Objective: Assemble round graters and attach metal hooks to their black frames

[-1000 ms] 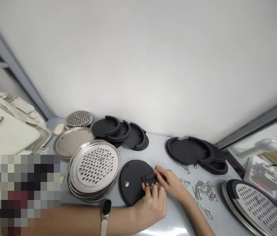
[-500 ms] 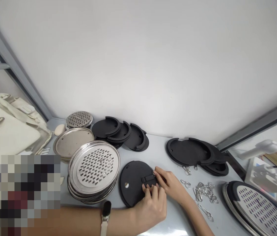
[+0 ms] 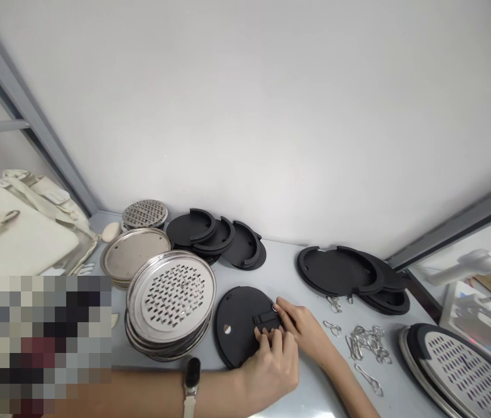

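A round black plastic disc [image 3: 237,325] with a small round hole and a raised rectangular strip lies on the table in front of me. My left hand [image 3: 271,363], wearing a watch with a light strap, is closed with its fingertips on the disc beside the strip. At the disc's right edge, my right hand [image 3: 300,325] pinches what looks like a small wire clip [image 3: 274,308], of which only a bit of bright loop shows. Several metal wire clips [image 3: 367,342] lie loose on the grey table right of this hand.
Stacked round metal grater plates [image 3: 179,299] stand left of the disc, with plain metal discs [image 3: 134,252] behind. Black holders with raised rims [image 3: 243,247] lie at the back, others [image 3: 336,270] at back right. A rimmed grater [image 3: 467,366] sits right; cream bags [image 3: 19,220] lie left.
The whole view has shifted slightly, so everything appears a little further right. Both hands keep the same place and grip on the black disc.
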Demonstrator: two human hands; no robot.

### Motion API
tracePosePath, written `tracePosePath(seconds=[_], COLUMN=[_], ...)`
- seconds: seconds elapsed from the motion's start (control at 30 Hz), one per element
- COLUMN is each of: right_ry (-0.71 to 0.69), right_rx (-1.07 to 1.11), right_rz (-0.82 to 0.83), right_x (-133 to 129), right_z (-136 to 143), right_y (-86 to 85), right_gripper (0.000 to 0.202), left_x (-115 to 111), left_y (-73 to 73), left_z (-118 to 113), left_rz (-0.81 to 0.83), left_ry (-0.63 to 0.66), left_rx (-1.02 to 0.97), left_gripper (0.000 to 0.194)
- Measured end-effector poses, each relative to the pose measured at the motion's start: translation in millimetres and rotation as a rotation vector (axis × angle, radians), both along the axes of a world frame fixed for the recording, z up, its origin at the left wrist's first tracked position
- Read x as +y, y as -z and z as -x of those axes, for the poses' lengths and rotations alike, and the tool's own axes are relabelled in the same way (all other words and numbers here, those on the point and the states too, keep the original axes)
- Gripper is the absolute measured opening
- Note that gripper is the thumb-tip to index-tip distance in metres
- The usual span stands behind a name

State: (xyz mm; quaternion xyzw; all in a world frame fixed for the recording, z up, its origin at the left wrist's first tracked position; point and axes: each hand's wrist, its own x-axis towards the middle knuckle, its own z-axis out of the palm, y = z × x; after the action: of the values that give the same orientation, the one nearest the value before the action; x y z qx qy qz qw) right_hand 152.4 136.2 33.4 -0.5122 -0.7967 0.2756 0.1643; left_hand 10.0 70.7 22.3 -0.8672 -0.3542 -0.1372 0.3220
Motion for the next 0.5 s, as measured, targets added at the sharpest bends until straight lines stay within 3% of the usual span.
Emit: tracePosePath(seconds=[0.5], right_ry=[-0.045], right_rx=[-0.02], right_rz=[-0.024], right_x=[1], right_z=[2], right_y=[-9.7], right_gripper=[0.028], left_x=[2], left_y=[0.0], left_z=[-1], left_rz=[-0.006], left_ry=[-0.019], left_rx=[-0.058], left_gripper=[0.022])
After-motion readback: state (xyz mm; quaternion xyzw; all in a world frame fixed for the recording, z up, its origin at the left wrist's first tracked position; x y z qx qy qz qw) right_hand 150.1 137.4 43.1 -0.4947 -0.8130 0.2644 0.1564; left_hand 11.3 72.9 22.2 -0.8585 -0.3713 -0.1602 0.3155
